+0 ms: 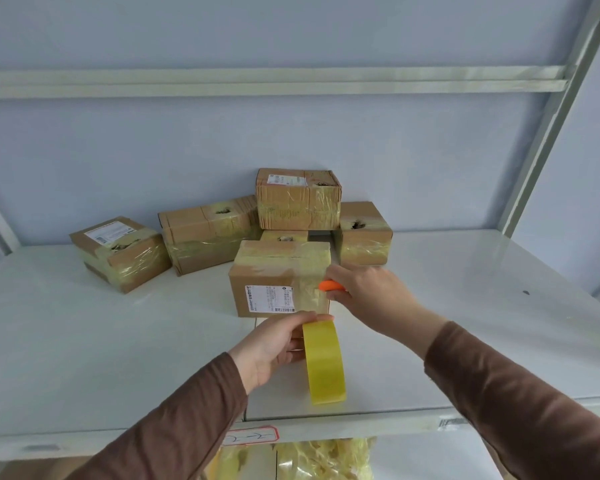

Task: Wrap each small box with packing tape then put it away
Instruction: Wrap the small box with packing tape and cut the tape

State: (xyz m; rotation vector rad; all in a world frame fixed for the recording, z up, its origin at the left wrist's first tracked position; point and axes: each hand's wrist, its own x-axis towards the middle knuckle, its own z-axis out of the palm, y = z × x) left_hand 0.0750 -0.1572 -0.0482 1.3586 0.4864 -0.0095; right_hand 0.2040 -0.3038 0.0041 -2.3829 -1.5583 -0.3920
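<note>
A person is standing at a white metal shelf (118,341), both arms in brown sleeves reaching forward. The left hand (274,348) is curling its fingers and thumb round a roll of yellow packing tape (324,362), holding it on edge just above the shelf, in front of a small cardboard box (274,289). The right hand (364,292) is gripping an orange-handled cutter (329,286) and is pressing its tip at the box's right front edge, where the tape is lying over the cardboard. Whether a strip of tape is running from the roll to the box cannot be told.

The risks from here look like these: the blade may be slicing into the cardboard or the printed label (271,299) if it is pushed too deep; the box may be sliding back, since neither hand is steadying it; and the left thumb is sitting close to the cutting line.

Five taped boxes (208,233) are sitting behind it by the wall, one of them (298,199) stacked on top of others, several showing torn holes in their tops. All are closed, so their contents are hidden. Below the shelf, a clear bag (326,459) seems to be holding crumpled yellowish tape scraps.
</note>
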